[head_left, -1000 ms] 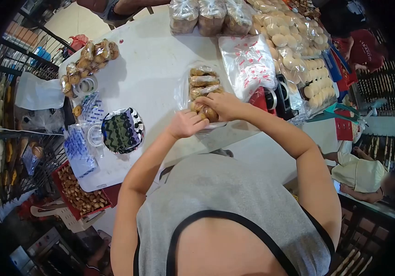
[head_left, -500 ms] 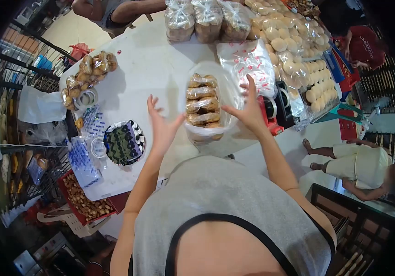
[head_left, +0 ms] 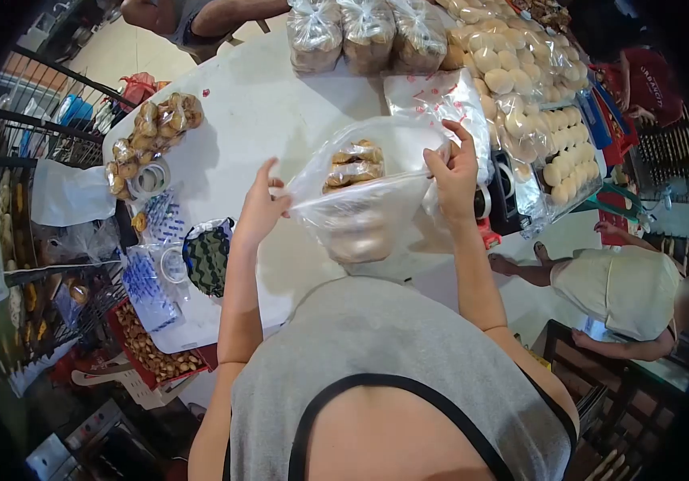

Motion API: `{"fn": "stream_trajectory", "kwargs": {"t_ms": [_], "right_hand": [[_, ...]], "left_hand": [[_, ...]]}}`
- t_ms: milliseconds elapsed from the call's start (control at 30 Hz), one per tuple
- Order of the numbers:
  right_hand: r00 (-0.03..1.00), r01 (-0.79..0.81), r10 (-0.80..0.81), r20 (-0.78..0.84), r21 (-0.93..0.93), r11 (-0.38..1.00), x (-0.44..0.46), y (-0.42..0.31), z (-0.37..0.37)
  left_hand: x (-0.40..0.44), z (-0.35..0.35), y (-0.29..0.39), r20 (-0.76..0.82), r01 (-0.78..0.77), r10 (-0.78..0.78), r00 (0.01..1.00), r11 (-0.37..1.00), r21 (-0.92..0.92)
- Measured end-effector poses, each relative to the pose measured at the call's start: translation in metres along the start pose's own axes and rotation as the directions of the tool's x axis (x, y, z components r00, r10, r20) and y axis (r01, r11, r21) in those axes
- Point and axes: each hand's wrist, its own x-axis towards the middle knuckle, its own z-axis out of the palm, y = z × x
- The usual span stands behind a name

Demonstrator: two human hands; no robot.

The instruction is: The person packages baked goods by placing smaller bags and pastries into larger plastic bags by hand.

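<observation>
A clear plastic bag (head_left: 368,220) stands on the table in front of me, its mouth stretched wide. Inside it, wrapped bread packs (head_left: 358,164) are stacked in a row, the nearer ones blurred behind the plastic. My left hand (head_left: 261,207) pinches the left side of the bag's rim. On the other side, my right hand (head_left: 457,172) grips the right edge between thumb and fingers. Just beyond my right hand lies a stack of flat plastic bags with red print (head_left: 441,100).
Three tied bags of bread (head_left: 368,40) stand at the table's far side. Bagged round buns (head_left: 513,72) cover the right. To the left are small bread packs (head_left: 148,132), tape rolls (head_left: 152,176) and a patterned cloth item (head_left: 206,252). Another person (head_left: 625,293) stands at right.
Both hands were apart from the bag with fingers spread; now they hold its rim. The near rim is pulled up and outward, covering the nearer bread packs.
</observation>
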Motion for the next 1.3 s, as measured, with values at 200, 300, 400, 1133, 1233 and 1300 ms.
{"fn": "stream_trajectory", "kwargs": {"t_ms": [200,300,400,1133,1233,1300], "right_hand": [[0.987,0.154,-0.158,0.044,-0.574,0.804,-0.007,0.084,-0.011],[0.996,0.049,0.003,0.086,-0.589,0.806,-0.031,0.135,-0.022],[0.994,-0.048,0.097,0.043,-0.632,0.773,-0.035,0.162,-0.025],[0.928,0.269,-0.201,0.315,-0.19,0.944,-0.027,0.165,0.004],[0.949,0.014,-0.005,0.315,-0.026,1.0,-0.032,0.162,0.004],[0.959,-0.002,-0.015,0.282,0.061,0.998,-0.033,0.159,0.01]], "left_hand": [[0.038,-0.025,-0.067,-0.298,-0.058,0.237,0.925,0.861,0.505],[0.034,-0.01,-0.121,-0.393,0.082,-0.028,0.919,0.989,0.12],[0.021,0.005,-0.162,-0.369,0.048,0.123,0.921,0.906,0.421],[0.02,0.072,-0.012,0.585,-0.763,0.492,0.645,0.367,0.532],[0.031,0.076,-0.016,0.65,-0.837,0.53,0.545,0.304,0.454],[0.033,0.086,-0.018,0.683,-0.882,0.56,0.47,0.267,0.388]]}}
